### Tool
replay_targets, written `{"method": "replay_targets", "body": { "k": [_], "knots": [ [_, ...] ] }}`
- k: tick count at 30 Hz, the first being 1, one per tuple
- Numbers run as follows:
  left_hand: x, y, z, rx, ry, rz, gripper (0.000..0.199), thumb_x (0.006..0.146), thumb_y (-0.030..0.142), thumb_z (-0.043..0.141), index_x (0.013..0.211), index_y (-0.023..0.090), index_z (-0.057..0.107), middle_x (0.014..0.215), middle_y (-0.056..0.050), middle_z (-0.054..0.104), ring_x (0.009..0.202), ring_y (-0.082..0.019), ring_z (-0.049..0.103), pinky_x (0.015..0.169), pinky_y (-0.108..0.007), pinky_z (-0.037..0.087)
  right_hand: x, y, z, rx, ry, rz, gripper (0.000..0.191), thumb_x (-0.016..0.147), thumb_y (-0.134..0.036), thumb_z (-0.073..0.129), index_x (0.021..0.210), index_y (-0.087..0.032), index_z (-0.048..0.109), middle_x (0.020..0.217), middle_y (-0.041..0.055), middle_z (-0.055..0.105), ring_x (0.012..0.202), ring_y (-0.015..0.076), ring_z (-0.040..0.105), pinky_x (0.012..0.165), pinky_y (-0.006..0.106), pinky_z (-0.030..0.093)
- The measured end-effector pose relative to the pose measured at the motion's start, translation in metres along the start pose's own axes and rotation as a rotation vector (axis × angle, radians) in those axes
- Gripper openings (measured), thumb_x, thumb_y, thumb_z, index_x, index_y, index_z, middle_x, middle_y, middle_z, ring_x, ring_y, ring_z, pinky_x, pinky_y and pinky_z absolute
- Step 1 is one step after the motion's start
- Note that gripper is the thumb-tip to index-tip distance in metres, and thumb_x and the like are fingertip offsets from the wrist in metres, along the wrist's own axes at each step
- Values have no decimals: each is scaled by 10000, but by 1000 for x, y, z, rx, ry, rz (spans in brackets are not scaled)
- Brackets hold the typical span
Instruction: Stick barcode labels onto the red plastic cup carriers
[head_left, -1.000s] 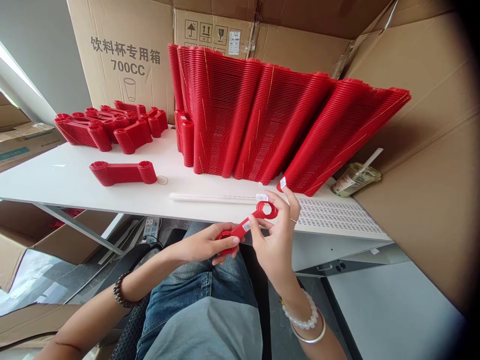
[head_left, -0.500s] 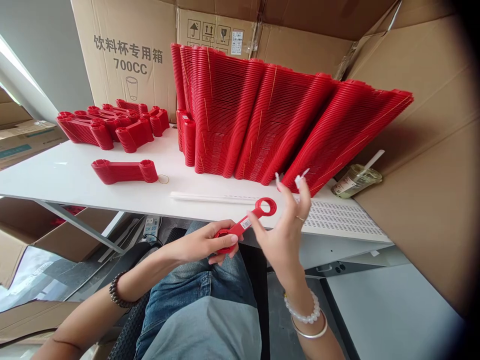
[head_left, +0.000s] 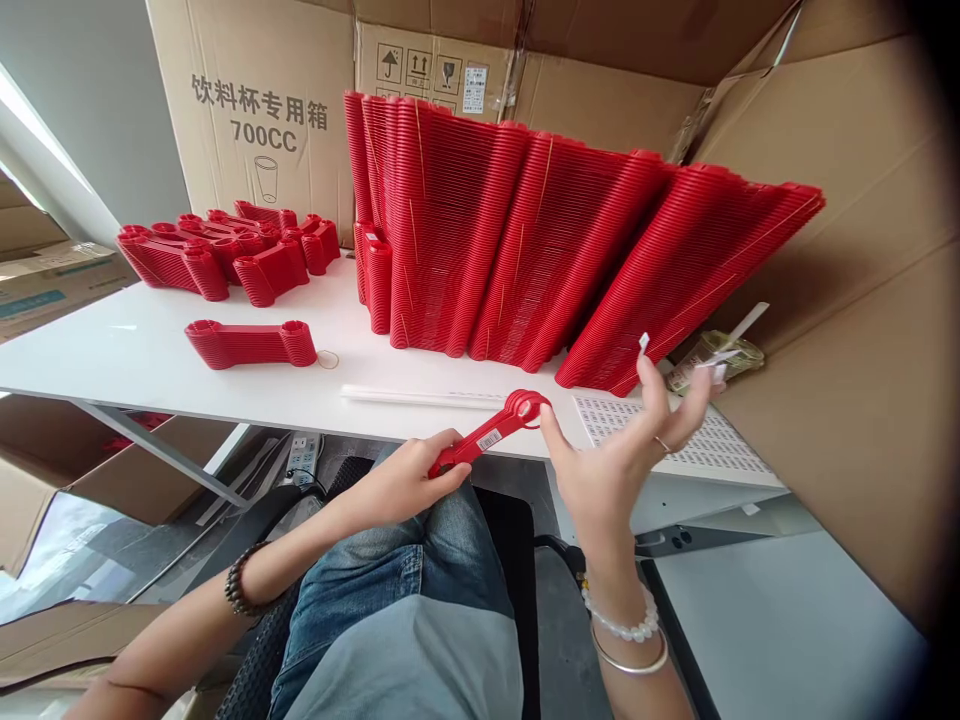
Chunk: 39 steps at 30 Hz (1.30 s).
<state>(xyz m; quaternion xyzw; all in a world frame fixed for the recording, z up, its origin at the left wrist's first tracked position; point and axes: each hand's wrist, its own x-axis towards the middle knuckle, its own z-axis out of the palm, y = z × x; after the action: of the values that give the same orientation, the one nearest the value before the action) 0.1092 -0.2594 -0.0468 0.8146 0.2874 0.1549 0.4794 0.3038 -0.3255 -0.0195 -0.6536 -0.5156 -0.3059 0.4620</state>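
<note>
My left hand point(head_left: 420, 475) grips one end of several red plastic pieces point(head_left: 487, 437) with rings at the ends; a white barcode label shows on top. The pieces are slightly fanned at the far ring. My right hand point(head_left: 607, 470) has its fingers spread, its thumb touching or close to that ring. Something small and white shows at the right fingertips. Under the right hand lies a sheet of small labels point(head_left: 705, 445). Tall stacks of red pieces point(head_left: 457, 240) stand behind, bound with thin bands.
A short red stack point(head_left: 251, 345) lies beside a rubber band point(head_left: 328, 359) on the white table point(head_left: 150, 370). More bundles point(head_left: 270, 270) sit at the back left. A jar with a stick point(head_left: 731, 355) leans at right. Cardboard boxes point(head_left: 262, 50) stand behind.
My right hand has moved right, away from the middle of the red piece, and its fingers have spread. The red pieces have tilted in my left hand, so several ring edges show.
</note>
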Motion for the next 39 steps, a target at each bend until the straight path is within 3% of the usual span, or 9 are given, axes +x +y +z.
{"method": "replay_targets", "body": {
  "k": [4, 7, 9, 11, 13, 15, 21, 30, 39],
  "knots": [
    [1, -3, 7, 214, -70, 24, 128, 883, 307, 506, 851, 183, 515, 580, 61, 418, 509, -102, 351, 535, -258, 255, -4, -14, -5, 68, 109, -131, 870, 720, -310, 795, 1450, -196, 336, 1567, 223, 180, 1481, 468, 83, 1087, 782, 125],
    [1, -5, 9, 95, -201, 53, 147, 873, 315, 525, 827, 175, 533, 574, 58, 440, 504, -94, 375, 522, -244, 277, -6, -21, -13, 351, -12, -176, 897, 767, -256, 752, 1502, -288, 240, 1581, 157, 209, 1454, 396, 263, 1115, 698, 264],
    [2, -8, 9, -99, -236, 31, 207, 895, 363, 510, 855, 162, 542, 627, 38, 503, 531, -93, 428, 516, -228, 319, -8, -24, -19, 598, -169, -27, 838, 836, -208, 669, 1509, -346, 188, 1570, 141, 256, 1269, 296, 534, 1044, 588, 450],
    [4, -11, 9, -320, -252, -9, 298, 916, 439, 485, 928, 148, 545, 678, 25, 536, 509, -80, 434, 484, -217, 333, -9, -25, -23, 747, -297, 186, 784, 865, -176, 625, 1499, -359, 201, 1514, 147, 345, 940, 177, 671, 913, 470, 572],
    [6, -13, 9, -478, -265, -28, 380, 915, 514, 482, 966, 141, 532, 666, 42, 522, 440, -51, 376, 452, -212, 319, -11, -24, -23, 777, -362, 310, 762, 852, -168, 638, 1484, -344, 250, 1431, 137, 426, 739, 111, 645, 855, 422, 599],
    [7, -14, 9, -554, -271, -20, 428, 906, 562, 496, 965, 138, 524, 655, 53, 515, 408, -30, 343, 453, -211, 325, -14, -24, -19, 761, -379, 341, 761, 834, -155, 648, 1474, -327, 274, 1391, 127, 451, 708, 101, 626, 871, 425, 593],
    [6, -15, 12, -572, -246, -17, 452, 900, 585, 523, 940, 135, 521, 674, 44, 532, 411, -23, 373, 453, -207, 338, -22, -28, -4, 663, -364, 257, 680, 858, -118, 590, 1447, -300, 299, 1388, 133, 438, 663, 89, 596, 932, 461, 554],
    [4, -10, 11, -605, -264, -17, 402, 927, 542, 497, 893, 142, 504, 675, 42, 534, 417, -24, 375, 449, -209, 325, -26, -33, 0, 646, -363, 237, 628, 852, -92, 562, 1415, -276, 353, 1373, 126, 436, 752, 109, 593, 841, 373, 589],
    [4, -8, 11, -621, -271, -14, 409, 925, 546, 496, 889, 139, 505, 678, 39, 536, 410, -19, 363, 482, -224, 358, -29, -31, 4, 586, -366, 185, 578, 857, -52, 524, 1372, -261, 369, 1352, 127, 426, 665, 73, 603, 985, 477, 520]
  ]
}}
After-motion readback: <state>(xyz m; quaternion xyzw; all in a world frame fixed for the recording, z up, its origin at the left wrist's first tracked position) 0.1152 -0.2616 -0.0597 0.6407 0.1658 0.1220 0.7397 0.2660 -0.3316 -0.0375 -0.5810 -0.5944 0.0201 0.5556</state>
